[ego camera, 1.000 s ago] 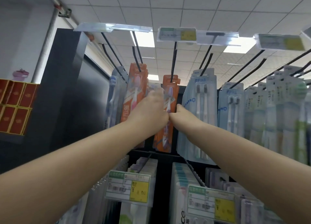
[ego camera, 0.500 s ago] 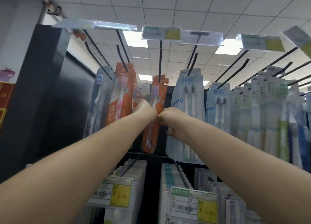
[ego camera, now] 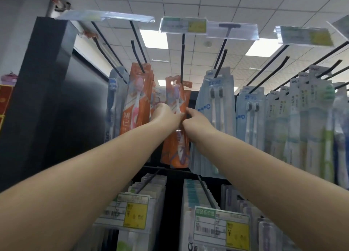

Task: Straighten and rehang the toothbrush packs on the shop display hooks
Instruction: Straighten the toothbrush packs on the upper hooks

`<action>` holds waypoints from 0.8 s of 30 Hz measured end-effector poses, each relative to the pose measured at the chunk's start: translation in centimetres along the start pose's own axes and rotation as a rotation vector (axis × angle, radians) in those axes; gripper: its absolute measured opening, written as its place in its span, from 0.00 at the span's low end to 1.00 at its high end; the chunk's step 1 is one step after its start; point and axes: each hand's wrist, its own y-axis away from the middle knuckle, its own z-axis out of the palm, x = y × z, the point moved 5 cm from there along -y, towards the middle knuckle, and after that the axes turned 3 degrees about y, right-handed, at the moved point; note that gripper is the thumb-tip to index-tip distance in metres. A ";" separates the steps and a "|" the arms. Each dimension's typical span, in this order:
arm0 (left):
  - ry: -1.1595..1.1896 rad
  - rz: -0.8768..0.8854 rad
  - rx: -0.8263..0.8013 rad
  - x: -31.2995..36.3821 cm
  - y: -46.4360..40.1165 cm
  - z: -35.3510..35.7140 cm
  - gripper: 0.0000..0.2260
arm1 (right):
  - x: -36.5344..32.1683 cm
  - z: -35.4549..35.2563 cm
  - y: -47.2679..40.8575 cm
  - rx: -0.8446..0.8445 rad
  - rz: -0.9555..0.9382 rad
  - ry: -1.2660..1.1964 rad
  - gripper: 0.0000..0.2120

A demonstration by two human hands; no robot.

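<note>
On the black display hook (ego camera: 182, 62) at the middle of the rack hangs the orange toothbrush pack (ego camera: 176, 137), tilted slightly. The left hand (ego camera: 166, 115) and right hand (ego camera: 198, 121) meet at the pack's mid-height, each grip pinching one edge of it. Left of that hook hangs another orange pack (ego camera: 135, 101); right of it, pale blue packs (ego camera: 215, 107).
</note>
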 end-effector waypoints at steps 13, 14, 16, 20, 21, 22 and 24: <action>-0.053 0.082 0.048 -1.0 1.5 -0.6 0.21 | 0.4 0.2 2.1 -0.061 -0.128 0.061 0.24; -0.055 0.093 0.049 -0.9 1.9 -0.7 0.23 | 0.4 0.2 2.6 -0.068 -0.149 0.053 0.24; -0.049 0.111 0.056 -0.6 2.9 -1.1 0.24 | 0.1 0.2 3.4 -0.067 -0.184 0.020 0.24; 0.018 0.117 0.061 0.4 5.2 -2.2 0.20 | -0.4 0.0 4.9 -0.051 -0.241 -0.049 0.20; 0.035 0.142 0.069 0.6 5.6 -2.5 0.20 | -0.5 0.0 5.3 -0.046 -0.260 -0.062 0.21; 0.057 0.168 0.084 0.7 6.1 -3.0 0.19 | -0.6 0.0 5.6 -0.043 -0.276 -0.079 0.23; 0.132 0.193 0.103 0.5 6.6 -3.7 0.19 | -1.0 0.3 6.3 -0.053 -0.305 -0.106 0.25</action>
